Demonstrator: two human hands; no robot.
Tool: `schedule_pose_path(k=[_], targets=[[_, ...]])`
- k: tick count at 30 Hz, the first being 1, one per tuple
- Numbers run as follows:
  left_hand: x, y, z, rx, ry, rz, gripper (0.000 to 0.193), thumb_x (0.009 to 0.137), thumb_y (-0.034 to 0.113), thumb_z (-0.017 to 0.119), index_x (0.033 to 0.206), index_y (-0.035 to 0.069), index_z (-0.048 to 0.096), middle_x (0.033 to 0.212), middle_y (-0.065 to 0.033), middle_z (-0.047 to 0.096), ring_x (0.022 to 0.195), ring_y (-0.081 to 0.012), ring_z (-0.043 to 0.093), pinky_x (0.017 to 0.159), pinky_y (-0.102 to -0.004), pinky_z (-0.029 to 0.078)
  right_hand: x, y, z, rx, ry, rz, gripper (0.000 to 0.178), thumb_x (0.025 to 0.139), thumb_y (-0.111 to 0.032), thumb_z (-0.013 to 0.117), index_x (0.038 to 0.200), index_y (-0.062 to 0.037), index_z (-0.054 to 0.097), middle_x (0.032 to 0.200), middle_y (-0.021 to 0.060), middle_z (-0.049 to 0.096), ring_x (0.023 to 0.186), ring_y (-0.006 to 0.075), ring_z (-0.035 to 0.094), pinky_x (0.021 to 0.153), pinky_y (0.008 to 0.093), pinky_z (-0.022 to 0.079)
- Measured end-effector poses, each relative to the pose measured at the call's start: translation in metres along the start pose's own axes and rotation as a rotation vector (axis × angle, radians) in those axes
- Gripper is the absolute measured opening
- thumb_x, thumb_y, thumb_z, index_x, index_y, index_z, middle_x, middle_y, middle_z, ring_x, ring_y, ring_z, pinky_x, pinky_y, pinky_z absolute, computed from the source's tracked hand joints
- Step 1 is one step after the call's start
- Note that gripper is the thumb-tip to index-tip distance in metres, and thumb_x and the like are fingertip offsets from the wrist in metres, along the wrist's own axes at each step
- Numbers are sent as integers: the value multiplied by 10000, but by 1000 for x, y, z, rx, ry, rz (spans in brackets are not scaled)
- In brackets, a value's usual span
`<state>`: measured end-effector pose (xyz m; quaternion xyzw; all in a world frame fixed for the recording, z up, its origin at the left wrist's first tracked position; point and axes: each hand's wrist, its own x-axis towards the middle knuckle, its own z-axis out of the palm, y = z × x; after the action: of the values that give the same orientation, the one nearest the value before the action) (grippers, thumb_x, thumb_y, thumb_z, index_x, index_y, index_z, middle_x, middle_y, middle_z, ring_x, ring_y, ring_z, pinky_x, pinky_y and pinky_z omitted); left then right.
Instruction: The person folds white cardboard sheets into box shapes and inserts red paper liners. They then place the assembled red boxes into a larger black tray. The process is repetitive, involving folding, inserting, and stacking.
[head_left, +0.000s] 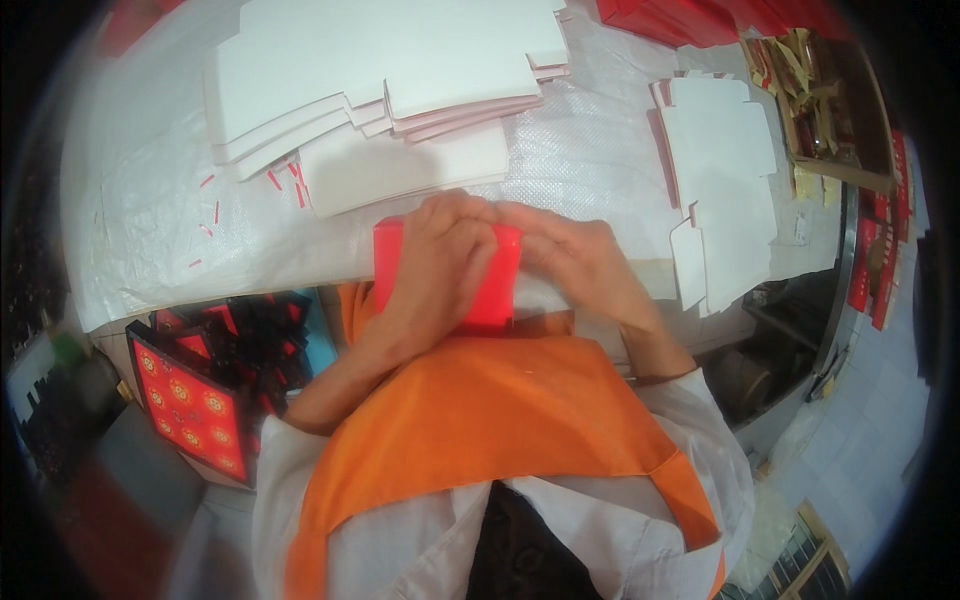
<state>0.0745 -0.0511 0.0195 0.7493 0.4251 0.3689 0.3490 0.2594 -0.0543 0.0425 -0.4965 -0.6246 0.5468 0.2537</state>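
Note:
A small red box (490,300) is held upright at the table's near edge, in front of my orange apron. My left hand (445,255) lies across its front and top, fingers curled over the far upper edge. From the right, my right hand (575,255) grips the box's upper right corner, its fingertips meeting those of the left hand. Both hands cover much of the box top, so I cannot make out whether a flap is open there. Just beyond the hands lies a flat white cardboard blank (410,175).
A stack of white cut cardboard blanks (460,60) covers the far table, with another stack (720,170) at right. Red paper slivers (300,185) lie at left. Below left stands a carton (190,400) filled with red-and-black pieces. A box of wrapped packets (820,110) sits far right.

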Motion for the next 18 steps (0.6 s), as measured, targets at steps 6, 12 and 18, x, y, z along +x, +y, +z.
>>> schedule_pose_path(k=[6,12,18], targets=[[2,-3,-1,-8,-53,-4,122,714,-16,592,791,42,516,979,-83,526,948,-273,488,825,-366,362,7,0,-8,60,-80,85,337,869,-94,490,1203,-46,505,1000,107,627,743,166,593,709,257,484],[5,-3,-1,-21,-43,3,75,734,26,567,803,42,543,977,-79,540,935,-290,479,795,-388,351,8,-7,-8,-14,-82,66,347,866,-79,486,1212,-58,496,987,111,626,734,171,597,691,269,486],[3,-3,3,14,-35,2,56,745,33,556,797,39,536,993,-78,529,941,-289,473,793,-389,349,7,-5,-6,-270,-40,-161,374,855,-58,494,1229,-55,468,1025,152,597,815,289,598,730,321,485]])
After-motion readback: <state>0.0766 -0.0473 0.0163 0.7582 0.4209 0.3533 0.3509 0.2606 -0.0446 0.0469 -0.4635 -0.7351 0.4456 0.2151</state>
